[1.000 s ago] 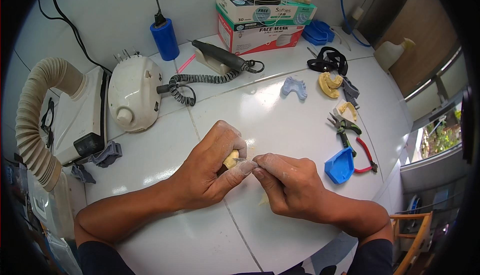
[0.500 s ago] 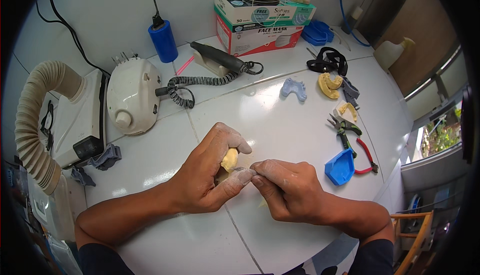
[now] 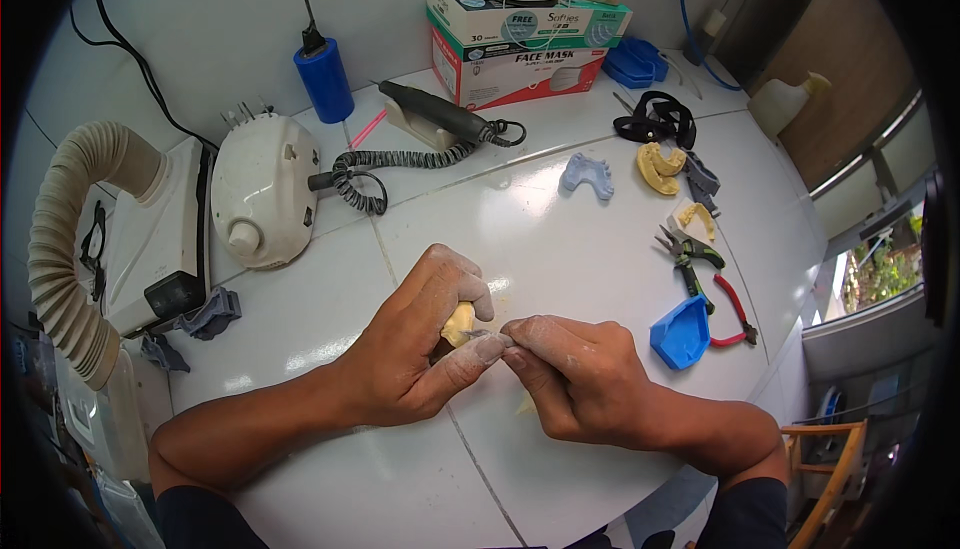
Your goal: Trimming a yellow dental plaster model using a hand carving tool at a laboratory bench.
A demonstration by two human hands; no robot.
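Note:
Dusted with white powder, my left hand (image 3: pixel 405 344) is closed round a pale yellow plaster dental model (image 3: pixel 458 324). Its index finger curls over the far side, and the thumb lies along the near side. My right hand (image 3: pixel 580 379) is closed in a pinch at the left thumb tip. From that pinch a small thin grey blade (image 3: pixel 479 334) points left and meets the model. Its handle, if any, is hidden in the right fingers. Both hands are held above the white tiled table (image 3: pixel 400 479).
Rightward lie a blue tray (image 3: pixel 680 334), red-handled cutters (image 3: pixel 733 309), green-black pliers (image 3: pixel 690 269), yellow models (image 3: pixel 659 169) and a light blue dental impression (image 3: pixel 588 177). Behind are a rotary handpiece (image 3: pixel 437 114) and stacked mask boxes (image 3: pixel 520 64). Leftward stand a white control unit (image 3: pixel 265 194) and a ribbed hose (image 3: pixel 60 239).
The left index finger has drawn in slightly toward the model, and the model has tilted a little. The blade tip sits slightly farther up against it. The right hand is almost unmoved.

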